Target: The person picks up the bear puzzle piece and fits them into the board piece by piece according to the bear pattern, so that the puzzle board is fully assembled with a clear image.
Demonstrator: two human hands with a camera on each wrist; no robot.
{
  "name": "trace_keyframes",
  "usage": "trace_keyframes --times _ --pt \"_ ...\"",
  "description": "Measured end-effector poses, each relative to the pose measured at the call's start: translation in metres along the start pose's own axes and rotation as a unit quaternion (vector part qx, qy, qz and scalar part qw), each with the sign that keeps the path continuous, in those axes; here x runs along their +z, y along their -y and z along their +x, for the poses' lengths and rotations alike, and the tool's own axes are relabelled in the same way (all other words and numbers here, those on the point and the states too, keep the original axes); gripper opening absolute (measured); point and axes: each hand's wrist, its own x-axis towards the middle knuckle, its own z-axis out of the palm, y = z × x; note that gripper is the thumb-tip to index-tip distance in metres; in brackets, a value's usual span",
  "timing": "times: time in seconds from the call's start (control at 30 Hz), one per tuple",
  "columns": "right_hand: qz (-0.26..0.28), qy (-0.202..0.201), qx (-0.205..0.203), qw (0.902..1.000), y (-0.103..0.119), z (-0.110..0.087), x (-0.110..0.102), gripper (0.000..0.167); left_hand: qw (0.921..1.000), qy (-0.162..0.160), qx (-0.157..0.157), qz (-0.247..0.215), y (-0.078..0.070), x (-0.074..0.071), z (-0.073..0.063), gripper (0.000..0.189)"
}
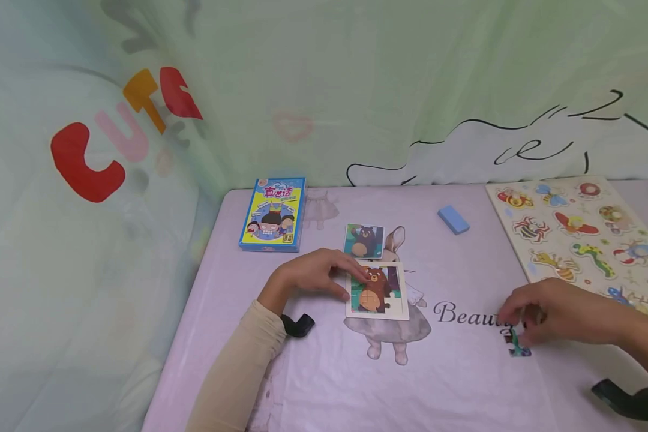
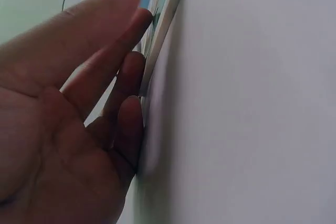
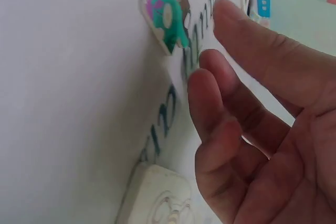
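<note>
My left hand [image 1: 321, 273] rests at the left side of a small white-framed jigsaw puzzle [image 1: 379, 317] of a brown bear. Its fingers lie over the upper left of the frame, with the thumb by the left edge. White backing shows at the puzzle's lower right corner. In the left wrist view the fingertips touch the frame edge. Over to the right, my right hand [image 1: 564, 309] hovers with loosely bent fingers beside a loose puzzle piece [image 1: 520, 346]. The right wrist view shows that piece [image 3: 167, 14], green and purple, apart from the fingertips.
Above the puzzle lies a picture card [image 1: 364, 243] of a dark bear. A blue block [image 1: 453, 219] is farther back. A blue-and-yellow card box [image 1: 273, 216] stands back left, and a wooden insect board [image 1: 558, 246] fills the right side. A curtain [image 1: 313, 90] hangs behind the table.
</note>
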Motion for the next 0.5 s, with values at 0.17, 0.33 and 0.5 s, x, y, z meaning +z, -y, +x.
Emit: trace_keyframes --times 0.17,0.33,0.5 --pt "-0.002 -0.002 -0.017 0.9999 -0.001 0.002 0.006 0.032 0.9997 -0.005 -0.017 -0.015 0.007 0.002 0.001 0.038" --pt "-0.020 -0.010 -0.023 0.9995 0.000 0.005 0.009 0.034 0.9995 -0.009 -0.017 -0.027 0.008 0.003 0.002 0.034" --pt "-0.049 -0.020 -0.017 0.9984 0.003 0.010 0.011 0.032 0.9993 -0.019 -0.022 -0.023 0.007 0.003 0.002 0.031"
